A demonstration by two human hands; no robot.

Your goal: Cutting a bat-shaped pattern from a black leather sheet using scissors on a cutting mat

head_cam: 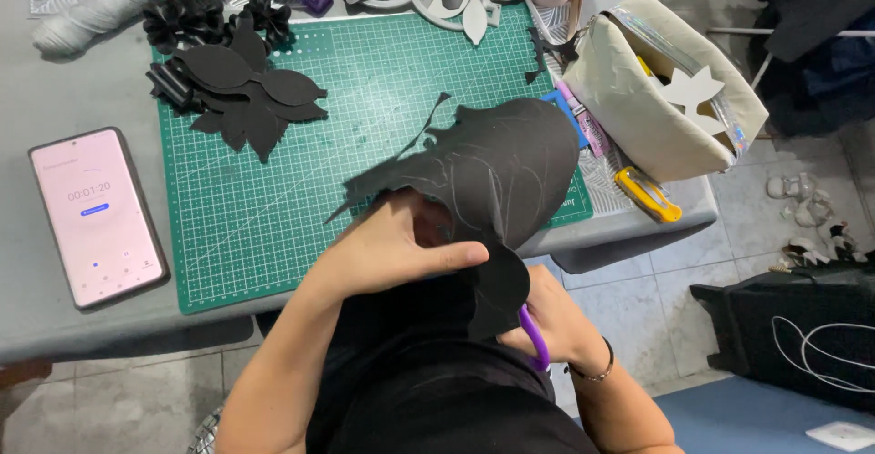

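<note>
Grey surface (55, 308) carries a green cutting mat (365, 98) and phone (96, 217); tiled floor beyond. Left hand (392, 253) pinches the black sheet (492, 171) over the mat's near edge; right hand (556, 322) grips purple scissors (538, 340).

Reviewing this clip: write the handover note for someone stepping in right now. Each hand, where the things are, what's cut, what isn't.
Left hand: pinches the black foam sheet, holding it up over the near edge of the green cutting mat.
Right hand: grip closed on purple-handled scissors, below the sheet; blades hidden behind it.
Done: a pile of cut black petal shapes lies on the mat's far left corner.
Left: the held sheet shows traced lines and is only partly cut out.
Nearby: phone left of the mat, yellow utility knife and cream pouch to the right.
</note>
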